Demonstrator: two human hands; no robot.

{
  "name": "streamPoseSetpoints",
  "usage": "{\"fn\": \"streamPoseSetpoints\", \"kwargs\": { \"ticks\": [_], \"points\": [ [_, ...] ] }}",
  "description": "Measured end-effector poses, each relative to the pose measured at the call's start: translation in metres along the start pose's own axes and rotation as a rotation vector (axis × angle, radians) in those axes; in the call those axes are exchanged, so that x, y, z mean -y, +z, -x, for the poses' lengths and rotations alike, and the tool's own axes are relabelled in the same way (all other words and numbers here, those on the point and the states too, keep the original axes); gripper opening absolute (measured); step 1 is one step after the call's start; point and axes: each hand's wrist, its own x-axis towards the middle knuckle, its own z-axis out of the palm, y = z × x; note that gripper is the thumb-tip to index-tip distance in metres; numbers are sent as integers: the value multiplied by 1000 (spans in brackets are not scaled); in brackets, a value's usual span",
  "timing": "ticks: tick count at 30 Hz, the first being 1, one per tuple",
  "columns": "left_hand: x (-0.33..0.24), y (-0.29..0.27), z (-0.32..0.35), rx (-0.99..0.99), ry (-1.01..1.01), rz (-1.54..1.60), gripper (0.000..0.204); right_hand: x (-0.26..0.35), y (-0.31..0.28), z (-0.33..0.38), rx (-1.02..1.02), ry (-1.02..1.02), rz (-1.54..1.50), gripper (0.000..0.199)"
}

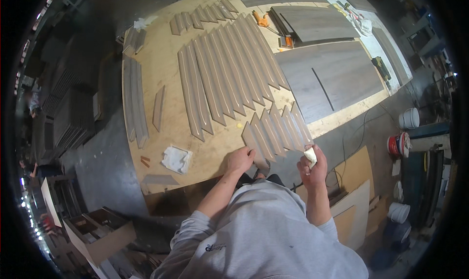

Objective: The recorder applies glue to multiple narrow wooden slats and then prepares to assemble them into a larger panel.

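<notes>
Near the table's front edge, my right hand (315,167) is closed around a white squeeze bottle (310,155). The bottle's top is beside the end of the nearest group of short slanted wood slats (267,132). My left hand (240,160) rests at the other end of that group, its fingers curled; what they grip, if anything, is hidden. Pale glue-like lines run along these grey-brown slats. Beyond them lies a larger row of long slats (227,71), set side by side with angled ends and similar pale lines.
The plywood table (161,79) also bears a white tray (176,159), a loose slat (158,108) and stacked strips (134,101). Right of the slats lie large grey-brown panels (337,79) and an orange-handled tool (261,19). Buckets (409,118) stand on the right; a box (100,235) is at lower left.
</notes>
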Motion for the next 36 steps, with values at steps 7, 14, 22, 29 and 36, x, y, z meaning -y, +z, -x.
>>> {"fn": "streamPoseSetpoints", "kwargs": {
  "ticks": [7,14,22,29,36],
  "points": [
    [33,-72,-10,-293,9,128,32,-15,18,-8,-36,15,-84,31],
    [179,-215,-91,-710,-164,-333,40,-32,47,-10,-61,-48,-28,31],
    [244,-261,-132,-674,-272,-75,40,-57,69,-1,-119,6,-31,31],
    [198,-214,-49,-646,-19,503,27,-54,66,-2,-80,6,-24,31],
    [94,-73,80,-319,-150,842,24,-44,27,0,-30,30,-65,32]
  ]
}}
